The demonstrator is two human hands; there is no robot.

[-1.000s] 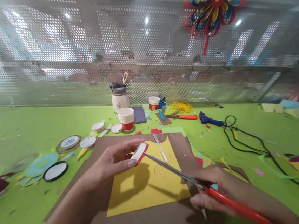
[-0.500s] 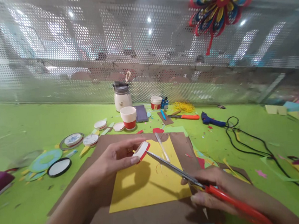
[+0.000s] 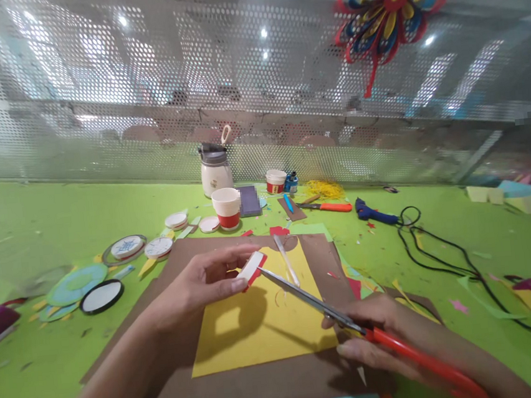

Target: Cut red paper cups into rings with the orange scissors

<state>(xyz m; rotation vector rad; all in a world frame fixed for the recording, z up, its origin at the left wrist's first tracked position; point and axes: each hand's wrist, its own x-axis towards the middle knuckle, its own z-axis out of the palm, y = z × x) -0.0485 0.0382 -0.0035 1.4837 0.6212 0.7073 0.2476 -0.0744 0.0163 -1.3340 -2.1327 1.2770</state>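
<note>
My left hand (image 3: 196, 287) pinches a small red-and-white paper cup piece (image 3: 252, 268) between thumb and fingers, held above a yellow paper sheet (image 3: 263, 324). My right hand (image 3: 377, 335) grips red-handled scissors (image 3: 353, 327). The blade tips reach up-left and meet the lower right edge of the cup piece. The yellow sheet lies on a brown board (image 3: 318, 256). A thin white stick (image 3: 286, 261) rests on the sheet beyond the blades.
On the green table (image 3: 38, 227) lie paper discs (image 3: 74, 285), a black-rimmed lid (image 3: 102, 296), a red-and-white cup (image 3: 227, 208), a white jar (image 3: 216, 169), an orange cutter (image 3: 329, 206), a blue glue gun (image 3: 374, 211) with a black cord (image 3: 440, 257). A perforated metal screen (image 3: 141, 79) stands behind.
Both hands hold almost the same pose. The view has shifted slightly; the scissors' tips stay at the cup piece.
</note>
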